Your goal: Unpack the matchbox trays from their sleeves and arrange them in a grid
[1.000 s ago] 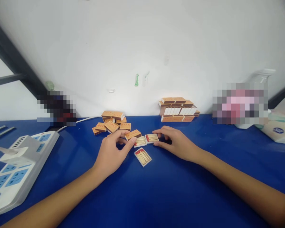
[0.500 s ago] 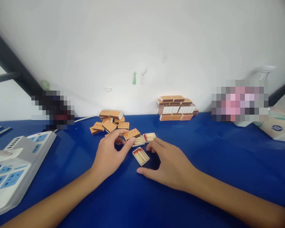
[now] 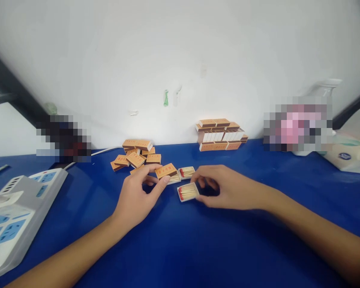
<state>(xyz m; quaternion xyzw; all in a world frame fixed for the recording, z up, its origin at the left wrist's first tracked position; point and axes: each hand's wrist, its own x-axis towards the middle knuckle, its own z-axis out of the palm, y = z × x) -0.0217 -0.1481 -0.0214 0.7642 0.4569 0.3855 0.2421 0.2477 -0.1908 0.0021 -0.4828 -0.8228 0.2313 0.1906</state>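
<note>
My left hand (image 3: 137, 193) pinches an orange matchbox (image 3: 165, 171) with dark striking sides between thumb and fingers. Partly hidden under that box is a white tray of matches (image 3: 175, 178). A second matchbox tray (image 3: 187, 173), with red match heads at its left, lies just beyond. Closest to me is a third matchbox tray (image 3: 188, 192), filled with red-tipped matches. The curled fingers and thumb of my right hand (image 3: 228, 187) grip its right end. Whether this tray is slightly lifted I cannot tell.
Several closed matchboxes (image 3: 135, 160) lie in a loose pile at the back left. More are stacked neatly (image 3: 219, 136) against the wall. A power strip (image 3: 45, 200) occupies the left side; a tissue pack (image 3: 348, 154) stands at the right.
My right hand has closed on the near tray, which has turned so its match heads point left and shifted slightly right and back. My left hand keeps its hold on the matchbox.
</note>
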